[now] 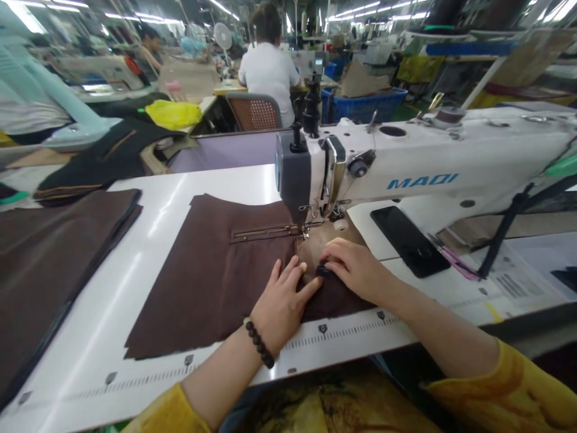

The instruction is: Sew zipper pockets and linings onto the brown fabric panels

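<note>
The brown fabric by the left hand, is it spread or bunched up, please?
Mostly spread: the brown fabric lies flat on the tabletop.

Blue "MAQI" lettering on white sewing machine, ruler numbers too blurred

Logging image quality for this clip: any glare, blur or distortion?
Head view: streaks of glare on the white sewing table; side edges look smeared and stretched, the leftmost brown fabric included; toward its centre, the zippered brown fabric is sharper.
</note>
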The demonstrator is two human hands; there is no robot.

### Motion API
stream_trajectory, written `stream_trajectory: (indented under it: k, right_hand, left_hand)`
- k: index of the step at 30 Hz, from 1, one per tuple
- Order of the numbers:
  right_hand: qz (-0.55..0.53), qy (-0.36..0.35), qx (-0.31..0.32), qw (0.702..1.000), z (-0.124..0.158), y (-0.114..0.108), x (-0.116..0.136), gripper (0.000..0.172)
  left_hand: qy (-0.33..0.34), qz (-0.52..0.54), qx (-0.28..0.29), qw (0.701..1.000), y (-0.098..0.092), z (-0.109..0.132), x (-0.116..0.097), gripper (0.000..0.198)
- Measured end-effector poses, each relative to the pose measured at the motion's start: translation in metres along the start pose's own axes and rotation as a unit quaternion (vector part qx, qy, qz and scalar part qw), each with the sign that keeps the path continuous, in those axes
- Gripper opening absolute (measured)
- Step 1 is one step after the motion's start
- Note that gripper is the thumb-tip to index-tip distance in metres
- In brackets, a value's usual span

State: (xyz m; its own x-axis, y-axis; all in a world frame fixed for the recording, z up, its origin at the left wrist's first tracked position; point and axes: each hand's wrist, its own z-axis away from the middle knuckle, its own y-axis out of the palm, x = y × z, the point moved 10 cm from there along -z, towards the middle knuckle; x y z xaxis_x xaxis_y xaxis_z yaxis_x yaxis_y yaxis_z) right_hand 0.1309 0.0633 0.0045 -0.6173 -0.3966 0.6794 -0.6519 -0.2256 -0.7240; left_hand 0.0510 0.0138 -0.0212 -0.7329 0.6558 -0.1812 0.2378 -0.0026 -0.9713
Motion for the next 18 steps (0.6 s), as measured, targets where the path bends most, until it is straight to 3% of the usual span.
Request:
stream_trajectory:
  k: [9, 18]
  right_hand:
    - [0.148, -0.169, 0.064, 0.972, 0.043, 0.023, 0.008, 0.041]
    - [0.14, -0.093, 0.031, 0.985, 0.037, 0.02, 0.016, 0.044]
  left_hand:
    - [-0.001, 0.007, 0.001, 1.0, -0.001, 0.002, -0.001, 0.04]
    - [-0.007, 0.017, -0.016, 1.0, 0.0, 0.002, 0.001, 0.028]
